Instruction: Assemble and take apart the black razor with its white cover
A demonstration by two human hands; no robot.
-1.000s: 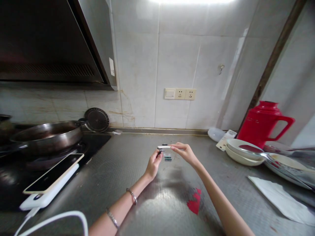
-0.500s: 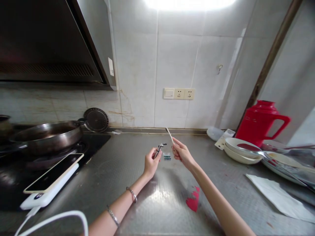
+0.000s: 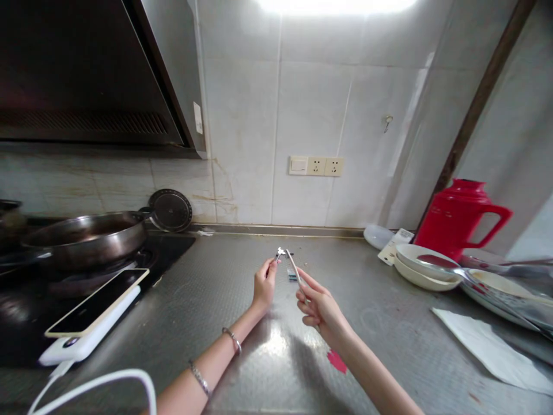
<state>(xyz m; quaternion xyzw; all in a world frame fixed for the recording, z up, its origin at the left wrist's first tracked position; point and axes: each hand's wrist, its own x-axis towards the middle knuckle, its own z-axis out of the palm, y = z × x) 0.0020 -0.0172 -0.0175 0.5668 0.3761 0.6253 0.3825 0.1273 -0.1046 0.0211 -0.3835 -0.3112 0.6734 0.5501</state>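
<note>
Over the middle of the metal counter (image 3: 194, 323), my left hand (image 3: 264, 283) is closed on a small dark tool (image 3: 279, 257) with a bright, glinting head. My right hand (image 3: 318, 302) pinches a thin pale stick (image 3: 295, 270), whose far tip points up and left, close beside the tool's head. Whether tip and head touch cannot be made out. Between the hands a small clear packet with dark strips (image 3: 292, 275) lies on the counter, partly covered by the stick. Below my right wrist lies a red paper piece (image 3: 336, 361), partly hidden by the forearm.
A pan (image 3: 93, 236) stands on the stove at left, near a phone (image 3: 99, 302) on a white power bank (image 3: 93, 340) with a cable. At right are a red thermos (image 3: 453, 219), stacked bowls (image 3: 425, 271), plates (image 3: 510, 288) and a white napkin (image 3: 488, 346).
My right hand has moved down and slightly left, bringing the stick's tip down and left to the tool's head. The tool in my left hand has turned a little, and my right forearm covers more red paper.
</note>
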